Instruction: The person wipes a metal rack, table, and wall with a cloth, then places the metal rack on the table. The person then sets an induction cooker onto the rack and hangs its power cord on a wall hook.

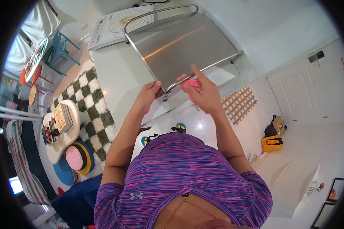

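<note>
A stainless steel shelf (183, 42) with raised tubular rails stands on a white counter in front of me. My right hand (205, 93) grips a pink cloth (190, 83) against the near end of the side rail (214, 64), with its index finger stretched along it. At the shelf's near left corner, my left hand (148, 96) is closed, thumb and fingers pinching the metal edge. A small fitting (165, 98) shows just below that corner, between the two hands. What lies inside my left fingers is partly hidden.
A white induction cooktop (114, 24) sits beyond the shelf's left side on the counter (114, 68). Left of me are a checkered rug (82, 89) and a low table (74, 110) with books. A woven mat (239, 105) and a yellow bag (272, 144) lie to the right.
</note>
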